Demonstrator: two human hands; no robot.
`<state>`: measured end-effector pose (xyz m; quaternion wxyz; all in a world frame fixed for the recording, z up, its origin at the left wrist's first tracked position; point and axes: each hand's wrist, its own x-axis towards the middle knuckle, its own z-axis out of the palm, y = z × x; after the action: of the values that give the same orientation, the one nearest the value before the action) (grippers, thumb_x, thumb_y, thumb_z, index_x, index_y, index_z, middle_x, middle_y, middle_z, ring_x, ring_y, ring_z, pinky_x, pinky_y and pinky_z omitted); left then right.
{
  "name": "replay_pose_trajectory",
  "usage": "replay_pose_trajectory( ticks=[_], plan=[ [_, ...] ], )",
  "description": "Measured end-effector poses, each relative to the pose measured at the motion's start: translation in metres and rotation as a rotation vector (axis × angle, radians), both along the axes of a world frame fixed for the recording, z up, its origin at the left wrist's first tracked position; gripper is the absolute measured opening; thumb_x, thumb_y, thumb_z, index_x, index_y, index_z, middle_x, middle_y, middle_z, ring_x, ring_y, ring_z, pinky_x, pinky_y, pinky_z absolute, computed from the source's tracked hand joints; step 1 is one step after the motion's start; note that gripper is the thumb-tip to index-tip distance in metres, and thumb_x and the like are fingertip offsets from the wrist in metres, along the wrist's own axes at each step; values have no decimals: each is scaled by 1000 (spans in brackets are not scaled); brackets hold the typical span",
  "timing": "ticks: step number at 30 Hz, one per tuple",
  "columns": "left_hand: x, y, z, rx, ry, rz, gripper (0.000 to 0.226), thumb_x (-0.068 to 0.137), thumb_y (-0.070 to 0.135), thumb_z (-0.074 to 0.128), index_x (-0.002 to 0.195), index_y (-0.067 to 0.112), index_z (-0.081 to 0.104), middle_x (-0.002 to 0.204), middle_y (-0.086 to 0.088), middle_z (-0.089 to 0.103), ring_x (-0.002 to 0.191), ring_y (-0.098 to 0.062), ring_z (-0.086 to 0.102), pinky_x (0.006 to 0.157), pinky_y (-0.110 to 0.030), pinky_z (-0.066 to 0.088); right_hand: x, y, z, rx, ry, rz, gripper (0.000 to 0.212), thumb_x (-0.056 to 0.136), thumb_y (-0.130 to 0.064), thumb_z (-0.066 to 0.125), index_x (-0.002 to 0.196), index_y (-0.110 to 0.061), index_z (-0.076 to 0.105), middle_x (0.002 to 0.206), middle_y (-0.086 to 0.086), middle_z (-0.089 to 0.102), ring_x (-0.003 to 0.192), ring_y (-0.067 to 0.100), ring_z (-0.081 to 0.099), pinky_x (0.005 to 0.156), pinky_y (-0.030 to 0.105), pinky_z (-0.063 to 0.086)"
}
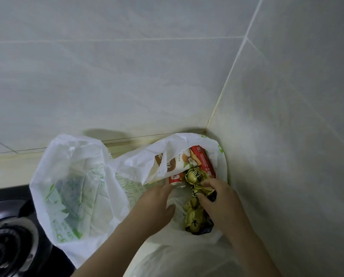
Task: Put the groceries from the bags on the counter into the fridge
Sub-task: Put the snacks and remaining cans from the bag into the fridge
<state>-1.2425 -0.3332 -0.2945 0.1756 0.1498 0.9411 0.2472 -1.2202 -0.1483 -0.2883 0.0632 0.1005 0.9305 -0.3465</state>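
The left hand reaches into the open mouth of a thin white plastic bag. Its fingers are stretched forward and its thumb spread wide, with the fingertips at the silvery end of a red can whose small white patch reads "FIFA". The right hand is curled over a string of gold foil-wrapped sweets, pinching the crinkled wrappers; each wrapper bears a bold black character too blurred to read. Deeper in the same bag a cream carton shows halved coconuts and large brown characters. Beside it lies a second red can with fine white print I cannot make out. This bag sits on the beige counter, pushed into the corner of pale, glossy wall tiles. Touching it on the left is a second bag, translucent white with green lettering, and something leafy green shows dimly through it. A black gas burner with round metal rings is at the lower left.
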Motion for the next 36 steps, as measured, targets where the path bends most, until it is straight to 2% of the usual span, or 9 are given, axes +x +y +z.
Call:
replay_pose_trajectory(
  ticks=[4,7,13,19,22,26,29,32,36],
  plan=[
    [-17,-3,-7,-18,34,36,59,93,40,51,146,22,30,149,3,35,136,-16,33,112,-28,26,-5,2,-8,14,-2,10,31,89,-27,65,119,-25,59,114,-12,55,101,3,50,82,15,41],
    [-30,-13,-11,-26,80,117,66,94,43,49,149,18,24,153,0,29,140,-18,26,114,-29,20,-9,0,-12,45,3,23,34,89,-28,64,122,-26,57,117,-12,53,107,6,52,87,20,47],
    [-45,-22,-24,-77,56,102,74,90,43,55,151,20,19,149,-2,37,133,-22,36,110,-33,30,-16,-19,-22,42,80,107,28,87,-22,65,115,-22,62,110,-11,54,104,6,47,96,29,46],
    [-60,-18,-39,-173,78,56,82,85,44,62,150,21,17,146,-3,42,122,-26,50,98,-34,44,-26,-28,-42,82,103,116,37,85,-29,67,121,-21,62,124,-4,58,124,17,44,111,41,36],
    [-66,-15,-49,-261,73,43,84,84,46,62,149,22,15,143,-4,45,120,-26,52,93,-35,46,-25,-28,-46,73,120,105,39,85,-27,69,123,-20,61,129,-3,57,128,19,43,112,44,36],
    [-71,-11,-60,-344,109,50,75,87,28,61,148,18,18,139,-7,48,115,-28,55,90,-36,48,-22,-23,-48,71,110,59,56,86,-27,69,137,-23,48,147,-3,38,139,17,29,116,41,32],
    [-68,-6,-63,-319,104,66,59,91,10,48,146,14,27,138,-11,48,112,-30,55,91,-37,47,-24,-12,-49,112,57,62,63,87,-30,67,144,-25,39,148,-3,38,137,17,31,114,38,32],
    [-59,-6,-63,-243,80,100,42,95,8,38,137,11,39,120,-13,60,98,-32,61,80,-40,47,-25,-9,-50,127,13,57,64,87,-32,67,144,-24,38,144,-2,41,133,17,35,110,35,34],
    [-38,-11,-61,-194,74,110,46,95,12,40,139,23,43,123,-7,58,109,-28,57,90,-33,45,-20,-14,-53,113,-4,20,64,85,-36,68,142,-24,41,140,-3,44,130,17,40,106,35,42]
  ],
)
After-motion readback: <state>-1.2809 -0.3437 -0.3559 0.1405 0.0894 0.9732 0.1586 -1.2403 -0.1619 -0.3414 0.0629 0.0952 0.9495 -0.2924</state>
